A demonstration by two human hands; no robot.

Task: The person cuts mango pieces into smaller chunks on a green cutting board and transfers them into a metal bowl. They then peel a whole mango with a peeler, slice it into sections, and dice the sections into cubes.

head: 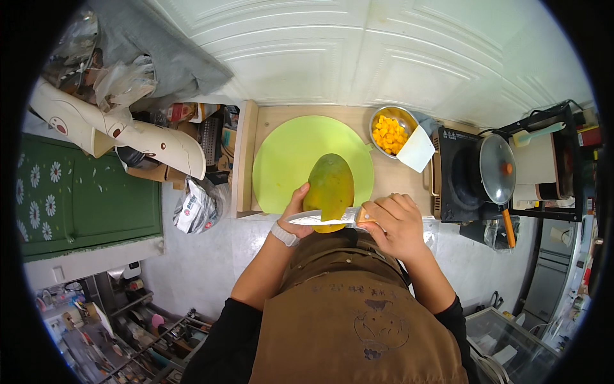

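A large green-yellow mango [330, 180] is held over the near edge of a round lime-green cutting board [283, 158]. My left hand [296, 211] grips its left side, low down. In my right hand [394, 224] is the wooden handle of a kitchen knife [307, 218], whose blade lies across the near end of the fruit. A strip of green peel hangs over the blade, and yellow flesh shows just below it. Part of my left hand is hidden behind the blade and the mango.
Right of the board stands a metal bowl [412, 121] of diced yellow fruit, with a white scraper [416, 150] at its rim. Farther right, a lidded pan [498, 168] sits on a black cooktop [451, 144]. A wooden side panel [245, 158] borders the counter at left.
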